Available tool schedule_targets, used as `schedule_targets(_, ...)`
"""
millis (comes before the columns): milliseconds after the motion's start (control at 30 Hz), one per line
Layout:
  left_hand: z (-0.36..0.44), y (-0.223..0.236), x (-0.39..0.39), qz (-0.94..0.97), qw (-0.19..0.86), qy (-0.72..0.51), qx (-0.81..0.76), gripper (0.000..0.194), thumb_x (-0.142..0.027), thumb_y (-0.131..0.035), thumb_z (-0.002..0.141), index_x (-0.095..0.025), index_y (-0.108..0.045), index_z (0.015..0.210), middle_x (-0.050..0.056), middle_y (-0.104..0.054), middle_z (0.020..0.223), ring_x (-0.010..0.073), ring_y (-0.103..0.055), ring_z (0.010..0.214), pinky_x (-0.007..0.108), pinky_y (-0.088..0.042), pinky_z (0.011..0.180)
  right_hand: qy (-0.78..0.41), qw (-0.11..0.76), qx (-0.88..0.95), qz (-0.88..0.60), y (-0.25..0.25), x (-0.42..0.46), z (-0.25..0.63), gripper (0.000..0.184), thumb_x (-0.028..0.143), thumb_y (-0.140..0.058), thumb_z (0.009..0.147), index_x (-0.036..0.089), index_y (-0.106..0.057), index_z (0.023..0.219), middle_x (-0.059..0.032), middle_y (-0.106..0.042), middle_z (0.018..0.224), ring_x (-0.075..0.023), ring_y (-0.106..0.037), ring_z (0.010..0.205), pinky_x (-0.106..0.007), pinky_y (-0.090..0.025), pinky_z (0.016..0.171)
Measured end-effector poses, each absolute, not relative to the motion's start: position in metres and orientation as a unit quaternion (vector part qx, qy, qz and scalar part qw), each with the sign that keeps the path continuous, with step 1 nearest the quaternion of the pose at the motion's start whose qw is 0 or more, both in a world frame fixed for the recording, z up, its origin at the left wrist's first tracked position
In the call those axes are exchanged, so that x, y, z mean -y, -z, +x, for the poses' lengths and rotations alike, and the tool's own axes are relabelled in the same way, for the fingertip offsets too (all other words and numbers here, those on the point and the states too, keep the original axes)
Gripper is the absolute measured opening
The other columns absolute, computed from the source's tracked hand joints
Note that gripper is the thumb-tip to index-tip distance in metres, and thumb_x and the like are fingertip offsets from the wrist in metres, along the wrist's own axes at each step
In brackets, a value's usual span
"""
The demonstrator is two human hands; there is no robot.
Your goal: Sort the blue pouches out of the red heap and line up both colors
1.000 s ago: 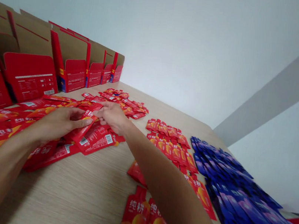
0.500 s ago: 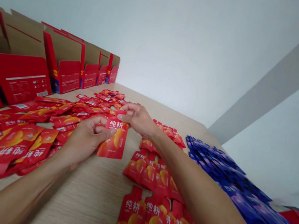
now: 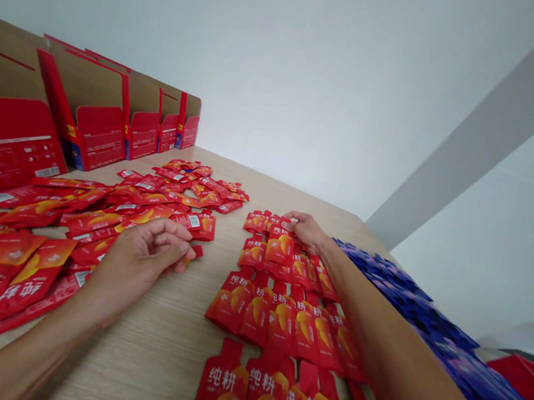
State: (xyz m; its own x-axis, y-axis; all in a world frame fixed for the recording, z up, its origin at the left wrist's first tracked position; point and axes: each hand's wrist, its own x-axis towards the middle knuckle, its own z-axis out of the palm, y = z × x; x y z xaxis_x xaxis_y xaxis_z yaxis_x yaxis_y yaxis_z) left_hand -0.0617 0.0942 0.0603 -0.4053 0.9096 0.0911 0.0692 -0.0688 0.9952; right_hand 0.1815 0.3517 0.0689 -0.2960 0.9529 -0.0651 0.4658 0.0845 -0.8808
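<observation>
My right hand (image 3: pixel 306 230) reaches to the far end of the neat rows of red pouches (image 3: pixel 281 309) and pinches the top of one red pouch (image 3: pixel 279 243), which lies flat on the far row. My left hand (image 3: pixel 145 255) hovers low over the wooden table (image 3: pixel 164 352) with its fingers curled in and the thumb across them; I see nothing in it. A small red pouch tip (image 3: pixel 197 251) shows just past its fingertips. A loose scatter of red pouches (image 3: pixel 39 246) lies left of that hand.
Open red-and-brown cardboard boxes (image 3: pixel 102 128) stand in a line along the back left. A long pile of blue pouches (image 3: pixel 412 302) runs along the right, under my right forearm. A red object (image 3: pixel 531 380) sits at the far right. A white wall is behind.
Both hands held one red pouch over the table's middle. The right hand has carried it right and set it on the far row; the left hand let go and curled shut.
</observation>
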Motion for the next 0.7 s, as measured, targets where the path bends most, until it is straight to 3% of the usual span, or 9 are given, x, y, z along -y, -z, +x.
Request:
schedule_targets(233,-0.064,-0.057,-0.094,0.431,0.316,-0.588,-0.607,0.036,-0.050,-0.083,0.068,-0.022,-0.071,0.088,0.005,-0.078,0.074,0.0187,-0.066,0.061,0.030,-0.051,0.061,-0.298,0.172,0.763,-0.547,-0.037,-0.372,0.186,0.021,0.035,-0.075,0.099,0.017,-0.067,0.092,0.0067,-0.062,0.066,-0.0090,-0.056,0.052,-0.022,-0.049,0.055)
schedule_targets(367,-0.064,-0.059,-0.093,0.449,0.292,-0.586,-0.608,0.032,-0.052,-0.082,0.070,-0.024,-0.073,0.083,0.004,-0.076,0.070,0.0204,-0.066,0.060,0.032,-0.054,0.059,-0.187,0.099,0.810,-0.546,-0.039,-0.373,0.187,0.026,0.039,-0.072,0.103,0.015,-0.070,0.098,0.0000,-0.071,0.090,-0.0143,-0.068,0.077,-0.031,-0.060,0.074)
schedule_targets(500,-0.068,-0.062,-0.092,0.453,0.269,-0.582,-0.619,0.032,-0.054,-0.079,0.071,-0.025,-0.073,0.083,0.004,-0.078,0.075,0.0233,-0.071,0.065,0.034,-0.058,0.061,-0.093,0.063,0.842,-0.528,-0.049,-0.363,0.178,0.017,0.031,-0.075,0.100,0.014,-0.071,0.101,-0.0055,-0.074,0.104,-0.0196,-0.070,0.095,-0.038,-0.058,0.089)
schedule_targets(633,-0.094,-0.076,-0.082,0.451,0.116,-0.591,-0.659,0.031,-0.053,-0.074,0.075,-0.026,-0.071,0.090,0.003,-0.078,0.086,0.0236,-0.074,0.076,0.035,-0.060,0.071,-0.054,0.064,0.880,-0.467,-0.062,-0.340,0.150,0.002,0.015,-0.072,0.096,0.014,-0.073,0.096,-0.0118,-0.077,0.103,-0.0224,-0.071,0.098,-0.032,-0.050,0.087)
schedule_targets(700,-0.116,-0.085,-0.072,0.430,0.003,-0.564,-0.705,0.028,-0.053,-0.067,0.082,-0.029,-0.069,0.096,0.001,-0.078,0.093,0.0236,-0.075,0.085,0.037,-0.059,0.081,-0.058,0.069,0.905,-0.416,-0.067,-0.324,0.126,0.004,0.015,-0.070,0.097,0.015,-0.073,0.099,-0.0110,-0.078,0.103,-0.0214,-0.071,0.097,-0.028,-0.047,0.083)
